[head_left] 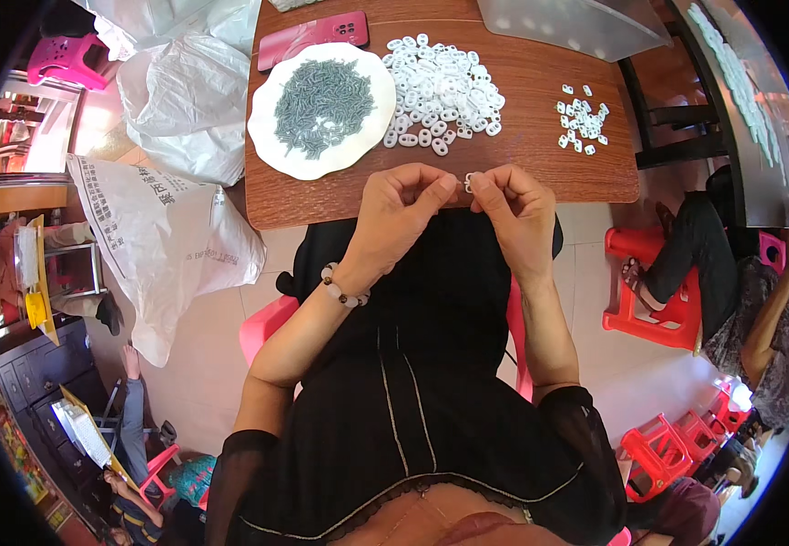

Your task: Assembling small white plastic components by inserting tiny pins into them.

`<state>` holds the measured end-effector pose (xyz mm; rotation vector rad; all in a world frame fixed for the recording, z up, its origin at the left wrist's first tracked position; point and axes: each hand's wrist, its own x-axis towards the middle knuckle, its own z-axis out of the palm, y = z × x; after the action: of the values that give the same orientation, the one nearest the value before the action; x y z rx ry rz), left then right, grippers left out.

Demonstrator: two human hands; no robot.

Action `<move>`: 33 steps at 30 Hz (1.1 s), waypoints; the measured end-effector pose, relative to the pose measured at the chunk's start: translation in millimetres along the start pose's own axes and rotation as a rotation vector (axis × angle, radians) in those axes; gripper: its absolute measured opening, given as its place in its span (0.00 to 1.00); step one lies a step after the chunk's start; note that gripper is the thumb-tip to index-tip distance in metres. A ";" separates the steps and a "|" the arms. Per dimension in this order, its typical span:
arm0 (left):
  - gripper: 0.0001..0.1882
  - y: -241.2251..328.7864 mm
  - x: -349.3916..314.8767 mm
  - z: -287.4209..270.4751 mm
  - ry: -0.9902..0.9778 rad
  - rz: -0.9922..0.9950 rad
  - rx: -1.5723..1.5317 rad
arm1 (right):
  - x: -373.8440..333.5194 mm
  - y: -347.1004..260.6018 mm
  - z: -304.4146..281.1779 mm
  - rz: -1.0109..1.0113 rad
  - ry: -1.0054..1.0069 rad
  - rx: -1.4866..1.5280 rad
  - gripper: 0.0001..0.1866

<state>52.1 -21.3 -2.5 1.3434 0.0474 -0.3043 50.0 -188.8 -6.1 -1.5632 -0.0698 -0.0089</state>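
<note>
Over the near edge of the wooden table (585, 182), my right hand (519, 207) pinches a small white plastic piece with holes (469, 183) between thumb and fingers. Just left of it, my left hand (403, 211) is closed in a pinch; whatever is between its fingertips is too small or hidden to name. Beyond my left hand, a white plate with a wavy rim (265, 136) carries a heap of small grey rod-like pieces (324, 105). A large pile of white two-holed oval pieces (444, 86) lies beside it. Farther right is a smaller scattered group of white pieces (584, 125).
A pink phone (312, 39) lies behind the plate, and a translucent plastic bin (585, 27) stands at the back right. Large white sacks (171, 246) crowd the table's left side. Red plastic stools (654, 314) and other seated people are to the right.
</note>
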 end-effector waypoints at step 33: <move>0.14 -5.5 2.9 -2.9 0.023 0.014 0.096 | 2.5 4.3 0.1 0.023 -0.045 -0.045 0.09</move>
<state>53.9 -20.1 -9.0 1.4420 0.0431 -0.2822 52.7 -188.6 -10.3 -1.6092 -0.0873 0.0429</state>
